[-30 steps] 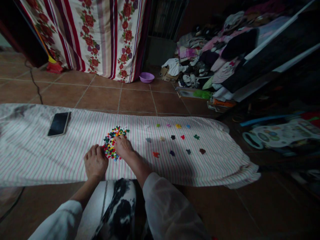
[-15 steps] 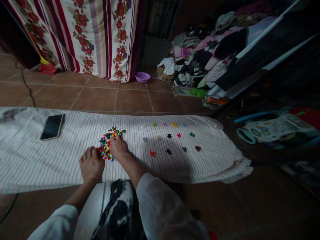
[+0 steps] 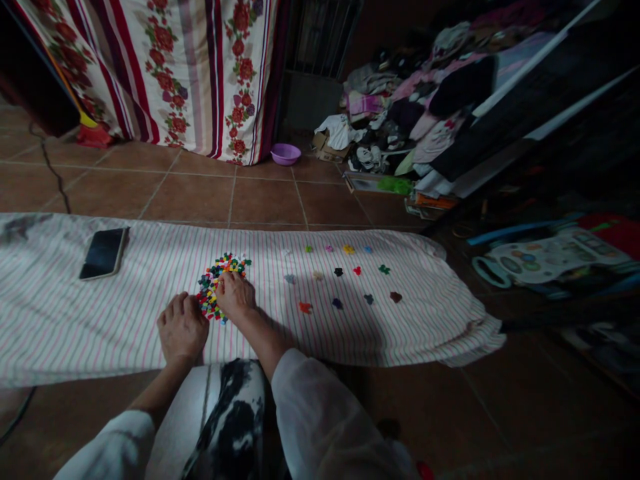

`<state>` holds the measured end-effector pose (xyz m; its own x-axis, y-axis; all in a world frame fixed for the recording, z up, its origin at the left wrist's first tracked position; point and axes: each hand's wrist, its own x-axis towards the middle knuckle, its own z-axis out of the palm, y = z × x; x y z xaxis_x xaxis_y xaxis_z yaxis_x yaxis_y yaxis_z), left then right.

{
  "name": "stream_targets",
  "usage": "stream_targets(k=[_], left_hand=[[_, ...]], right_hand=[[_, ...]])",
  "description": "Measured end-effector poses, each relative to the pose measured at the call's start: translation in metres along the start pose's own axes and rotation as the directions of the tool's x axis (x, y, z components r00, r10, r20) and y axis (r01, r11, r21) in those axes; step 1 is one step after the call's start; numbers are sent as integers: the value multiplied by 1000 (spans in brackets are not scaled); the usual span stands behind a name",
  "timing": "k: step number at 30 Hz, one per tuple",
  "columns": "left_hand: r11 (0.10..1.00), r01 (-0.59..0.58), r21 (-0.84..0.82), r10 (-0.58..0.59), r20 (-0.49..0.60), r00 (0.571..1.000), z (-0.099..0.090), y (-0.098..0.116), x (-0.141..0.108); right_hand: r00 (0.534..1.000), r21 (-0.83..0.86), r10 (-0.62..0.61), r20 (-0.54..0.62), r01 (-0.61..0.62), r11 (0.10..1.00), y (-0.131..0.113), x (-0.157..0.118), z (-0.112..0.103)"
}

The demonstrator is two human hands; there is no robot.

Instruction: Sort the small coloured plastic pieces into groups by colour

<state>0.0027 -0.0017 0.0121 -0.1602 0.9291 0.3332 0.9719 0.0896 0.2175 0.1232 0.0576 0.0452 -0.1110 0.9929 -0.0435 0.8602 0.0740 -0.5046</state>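
A pile of tiny multicoloured plastic pieces point(image 3: 213, 283) lies on a striped cloth point(image 3: 135, 307). My right hand point(image 3: 236, 295) is over the pile's right side, fingers pinched together and pointing down into it; whatever they pinch is hidden. Against the left edge of the pile rests my left hand point(image 3: 183, 327), palm down, its fingers loosely bent and holding nothing visible. To the right, small single-colour clusters sit in rows, among them a yellow cluster point(image 3: 349, 249), a red cluster point(image 3: 357, 271), an orange cluster point(image 3: 305, 307) and a brown cluster point(image 3: 396, 297).
A phone point(image 3: 104, 253) lies on the cloth at the left. Beyond the cloth, a purple basin point(image 3: 285, 155) stands on the tiled floor by a flowered curtain point(image 3: 200, 80). Clothes point(image 3: 400, 113) are heaped at the back right.
My right hand has shifted very slightly left within the pile. My left hand stays almost where it was, and the clusters look the same.
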Motion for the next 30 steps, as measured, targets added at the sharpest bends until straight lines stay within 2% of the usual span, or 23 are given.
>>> stream_targets(k=[10,17,22,30], left_hand=[[999,-14,37,14,-14,1000,1,-1,0],[998,-25,49,25,-10,1000,2,-3,-1],[1000,-11,27,12,-3,1000,2,-3,-1],[1000,13,11,-13,24,1000,-1,0,0]], right_hand=[[996,130,-48,-78,58,990,8,-5,0],[986,106,-51,-156,69,992,21,-19,-5],[976,122,-77,-204,103,987,35,-26,-12],[953,174,-4,-303,60,983,68,-34,-33]])
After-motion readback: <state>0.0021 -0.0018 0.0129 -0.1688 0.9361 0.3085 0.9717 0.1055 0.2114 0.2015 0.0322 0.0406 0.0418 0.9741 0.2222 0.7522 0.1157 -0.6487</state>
